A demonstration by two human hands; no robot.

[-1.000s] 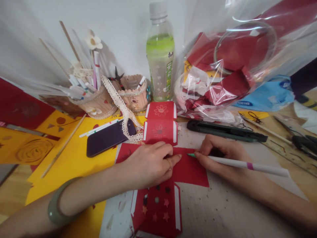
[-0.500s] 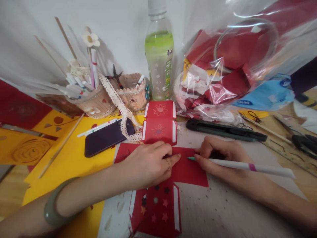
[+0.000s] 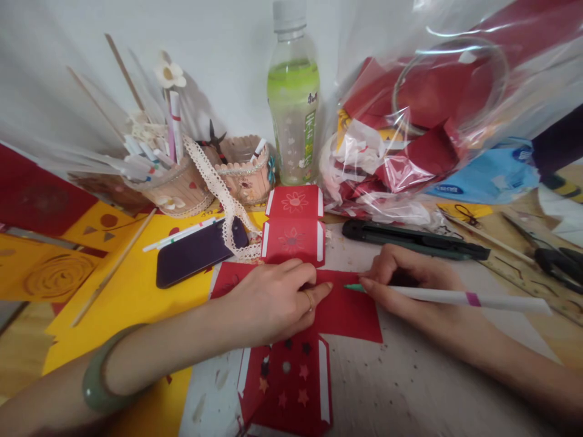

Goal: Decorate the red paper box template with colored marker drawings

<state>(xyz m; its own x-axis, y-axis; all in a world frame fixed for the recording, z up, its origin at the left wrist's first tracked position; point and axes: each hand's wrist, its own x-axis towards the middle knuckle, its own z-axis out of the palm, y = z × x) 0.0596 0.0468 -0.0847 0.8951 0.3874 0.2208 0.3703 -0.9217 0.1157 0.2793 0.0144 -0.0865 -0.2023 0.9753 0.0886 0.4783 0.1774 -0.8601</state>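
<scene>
On the board in front of me lies a cross-shaped red card cutout (image 3: 353, 318) with white strips along some edges. Flower outlines show on its far panels, and small stars and dots on the near one. My left hand (image 3: 277, 297) rests over the middle of it, index finger stretched out and pressing down, the other fingers partly bent. In a pinch grip, my right hand (image 3: 405, 279) is shut on a white marker (image 3: 437, 297) with a purple band. Its green tip points left at the card's right panel; whether it touches cannot be made out.
A drink bottle (image 3: 294, 115) stands behind the card, beside a clear plastic bag (image 3: 410, 152) of scraps. Two wooden pots (image 3: 182, 188) hold pens and tools. A phone (image 3: 195, 255) and lace (image 3: 212, 182) lie left; a utility knife (image 3: 410, 238) and scissors (image 3: 555, 261) right.
The marker has tilted slightly, its back end shifting right and up a little in my right hand. My left hand stays where it was on the card.
</scene>
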